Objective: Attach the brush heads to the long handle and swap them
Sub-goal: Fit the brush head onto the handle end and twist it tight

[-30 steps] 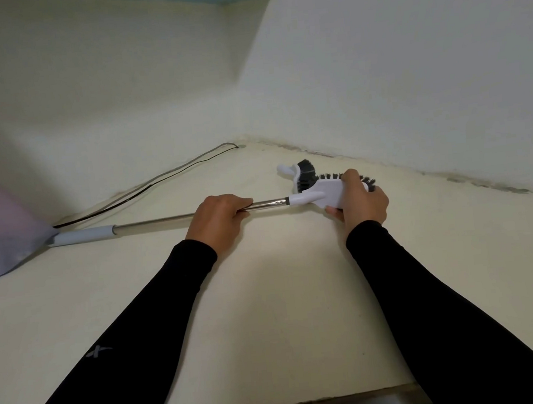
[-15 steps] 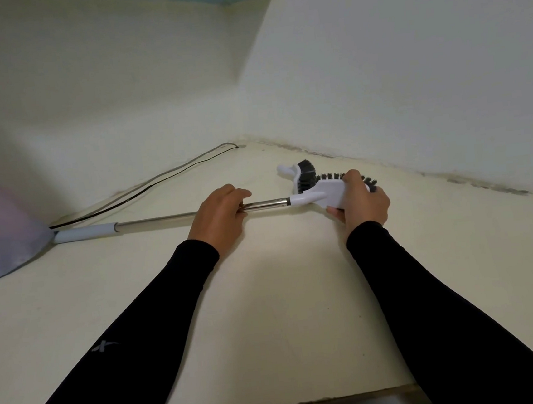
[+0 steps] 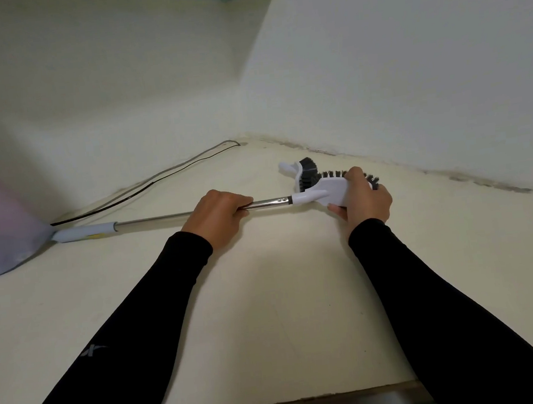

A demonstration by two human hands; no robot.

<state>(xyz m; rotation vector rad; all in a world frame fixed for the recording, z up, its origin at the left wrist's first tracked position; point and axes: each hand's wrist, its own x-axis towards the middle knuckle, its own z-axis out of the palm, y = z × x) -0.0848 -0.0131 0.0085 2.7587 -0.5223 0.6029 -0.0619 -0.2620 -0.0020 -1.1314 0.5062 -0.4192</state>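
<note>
2 black sleeves (image 3: 158, 310) reaching forward over pale floor (image 3: 268, 299). left hand (image 3: 218, 218) curled around metal long handle (image 3: 162, 217), gripping it near its head end. right hand (image 3: 364, 199) wrapped over white brush head (image 3: 326, 191) joined to handle tip — dark bristles facing away. just behind, 2nd brush head (image 3: 300, 174) lying loose on floor. farther back, thin cable (image 3: 159, 179) along wall (image 3: 407, 58).

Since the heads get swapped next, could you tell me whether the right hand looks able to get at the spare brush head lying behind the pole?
Probably not yet: the right hand grips the attached brush head, so it must let go first. Otherwise the spare brush head lies just beyond it on the floor, uncovered.
</note>
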